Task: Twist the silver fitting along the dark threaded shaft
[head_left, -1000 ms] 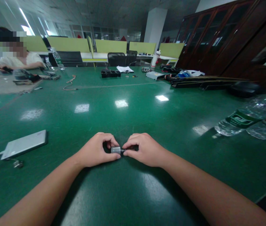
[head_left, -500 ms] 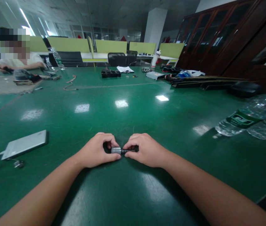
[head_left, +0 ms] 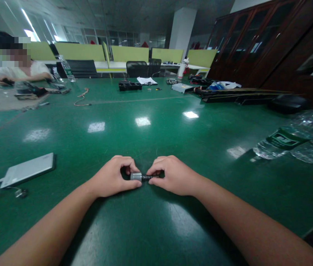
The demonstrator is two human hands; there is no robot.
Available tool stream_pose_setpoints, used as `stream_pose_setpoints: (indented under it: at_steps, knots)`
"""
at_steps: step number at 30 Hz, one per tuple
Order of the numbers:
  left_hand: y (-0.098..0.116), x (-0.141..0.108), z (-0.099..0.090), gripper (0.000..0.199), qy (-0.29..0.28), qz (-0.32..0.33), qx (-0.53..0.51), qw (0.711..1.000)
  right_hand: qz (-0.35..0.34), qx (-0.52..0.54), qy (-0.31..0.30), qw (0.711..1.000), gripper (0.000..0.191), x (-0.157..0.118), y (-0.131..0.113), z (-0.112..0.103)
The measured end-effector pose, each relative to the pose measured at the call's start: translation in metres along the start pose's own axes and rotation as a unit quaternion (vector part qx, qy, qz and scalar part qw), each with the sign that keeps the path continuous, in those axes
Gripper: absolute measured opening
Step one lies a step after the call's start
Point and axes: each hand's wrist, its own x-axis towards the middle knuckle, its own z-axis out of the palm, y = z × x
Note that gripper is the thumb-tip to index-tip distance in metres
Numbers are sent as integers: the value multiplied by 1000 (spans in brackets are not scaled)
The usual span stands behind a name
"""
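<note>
Low in the middle of the view, a small grey metal cylinder [head_left: 136,177] lies sideways, with a dark ridged shaft [head_left: 146,178] coming out of its right end. My left hand [head_left: 114,176] pinches the cylinder between thumb and fingers. From the other side, the thumb and fingertips of my right hand [head_left: 173,176] close around the shaft, whose far end is partly hidden by them. Both hands are just at the green tabletop [head_left: 145,142], close together. What exactly the part is, I cannot make out.
At left lies a silver power bank [head_left: 29,170] with a cable. Clear water bottles [head_left: 281,142] lie at right. Farther back are a black tray [head_left: 130,86], papers [head_left: 146,81], a cord [head_left: 82,97] and dark long strips [head_left: 236,96]. A person [head_left: 20,72] sits at the far left.
My right fingertips have shifted slightly to the right along the shaft, and a bit more of it shows. My left hand keeps its hold on the cylinder.
</note>
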Motion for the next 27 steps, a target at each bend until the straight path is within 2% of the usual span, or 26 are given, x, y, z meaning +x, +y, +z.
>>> stream_pose_setpoints:
  at_steps: [23, 27]
  knots:
    - [2, 0, -1, 19, 2, -3, -1, 1000, 53, 24, -31, 998, 11, -6, 8, -11]
    - [2, -1, -2, 19, 0, -6, -6, 1000, 96, 23, -44, 994, 12, -10, 14, -18]
